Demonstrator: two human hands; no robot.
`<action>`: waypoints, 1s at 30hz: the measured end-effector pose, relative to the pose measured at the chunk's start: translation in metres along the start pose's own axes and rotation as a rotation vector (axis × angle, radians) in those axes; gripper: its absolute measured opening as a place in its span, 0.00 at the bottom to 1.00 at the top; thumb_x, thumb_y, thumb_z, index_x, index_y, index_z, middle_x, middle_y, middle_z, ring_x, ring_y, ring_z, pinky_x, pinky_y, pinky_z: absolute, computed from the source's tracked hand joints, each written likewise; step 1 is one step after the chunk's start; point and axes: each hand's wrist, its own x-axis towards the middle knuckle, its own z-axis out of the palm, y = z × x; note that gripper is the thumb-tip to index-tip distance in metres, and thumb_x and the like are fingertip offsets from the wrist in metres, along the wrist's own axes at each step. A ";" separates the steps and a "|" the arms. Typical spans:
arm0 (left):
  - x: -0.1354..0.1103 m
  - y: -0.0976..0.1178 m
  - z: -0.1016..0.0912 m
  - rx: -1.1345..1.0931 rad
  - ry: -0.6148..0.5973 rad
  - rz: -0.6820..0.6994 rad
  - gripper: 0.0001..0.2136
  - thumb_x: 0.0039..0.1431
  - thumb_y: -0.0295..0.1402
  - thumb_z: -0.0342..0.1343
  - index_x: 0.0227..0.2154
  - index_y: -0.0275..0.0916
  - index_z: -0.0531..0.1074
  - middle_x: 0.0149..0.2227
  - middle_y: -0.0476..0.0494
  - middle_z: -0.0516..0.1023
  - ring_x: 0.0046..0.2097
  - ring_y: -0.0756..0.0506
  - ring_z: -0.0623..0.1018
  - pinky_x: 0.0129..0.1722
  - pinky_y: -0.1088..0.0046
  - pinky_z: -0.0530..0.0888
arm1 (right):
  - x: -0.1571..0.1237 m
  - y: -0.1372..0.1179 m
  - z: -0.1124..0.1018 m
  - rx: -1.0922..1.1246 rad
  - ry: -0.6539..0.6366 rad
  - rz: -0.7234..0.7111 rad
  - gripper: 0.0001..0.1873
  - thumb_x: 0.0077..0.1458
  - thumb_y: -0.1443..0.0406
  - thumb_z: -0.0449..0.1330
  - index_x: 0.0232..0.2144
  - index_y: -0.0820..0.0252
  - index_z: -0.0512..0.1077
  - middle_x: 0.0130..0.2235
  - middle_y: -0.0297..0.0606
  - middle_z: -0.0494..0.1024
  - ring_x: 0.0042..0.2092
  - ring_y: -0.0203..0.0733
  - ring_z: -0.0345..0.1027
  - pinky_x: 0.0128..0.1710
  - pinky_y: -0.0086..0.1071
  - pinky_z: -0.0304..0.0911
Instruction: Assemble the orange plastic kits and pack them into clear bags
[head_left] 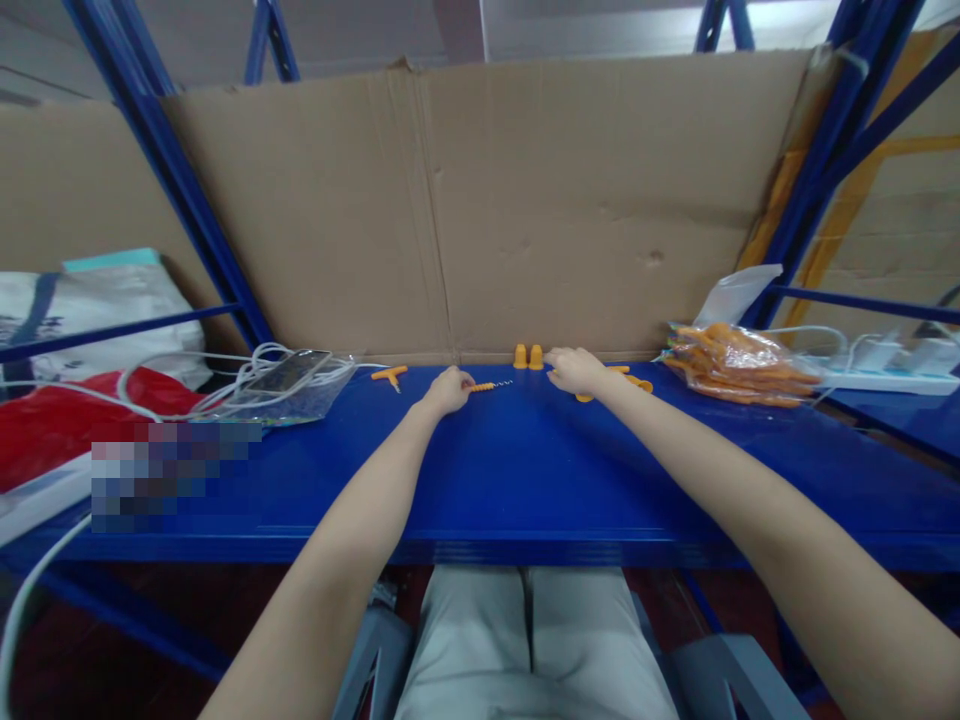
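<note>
My left hand (448,390) is closed on the orange end of a corkscrew (484,387), whose silver metal spiral points right, low over the blue tabletop. My right hand (576,371) is just right of two small orange cup-shaped caps (535,358) standing side by side by the cardboard. Its fingers reach toward the right-hand cap and look apart, with nothing visible in them. Several orange pieces (639,384) lie partly behind my right hand and wrist. To the left of my left hand rests an orange T-shaped piece (390,374) with a short tip.
A clear bag of orange parts (739,365) lies at the right, near a white power strip (885,378). White cables (255,375) and a clear plastic bag sit at the left, beside a red bag (67,415). A cardboard sheet (525,200) walls off the back of the blue table (517,480).
</note>
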 end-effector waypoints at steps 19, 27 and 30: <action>-0.003 0.005 0.001 -0.033 0.010 -0.055 0.15 0.59 0.25 0.52 0.49 0.35 0.73 0.49 0.38 0.77 0.50 0.44 0.76 0.51 0.72 0.70 | 0.070 -0.003 0.043 0.189 -0.175 0.257 0.32 0.57 0.67 0.50 0.64 0.55 0.60 0.63 0.52 0.64 0.60 0.57 0.63 0.53 0.49 0.64; -0.004 0.007 0.000 -0.036 0.035 -0.077 0.15 0.60 0.27 0.51 0.50 0.34 0.70 0.50 0.36 0.76 0.51 0.44 0.76 0.49 0.73 0.70 | 0.063 -0.003 0.031 0.230 -0.111 0.297 0.29 0.59 0.66 0.49 0.63 0.57 0.60 0.60 0.56 0.63 0.58 0.60 0.63 0.53 0.52 0.62; -0.006 0.009 -0.003 0.002 0.023 -0.133 0.16 0.61 0.30 0.50 0.51 0.35 0.71 0.52 0.36 0.75 0.53 0.42 0.75 0.49 0.72 0.71 | 0.057 -0.004 0.022 0.210 -0.001 0.300 0.25 0.61 0.64 0.46 0.60 0.60 0.63 0.57 0.57 0.65 0.56 0.59 0.65 0.51 0.50 0.62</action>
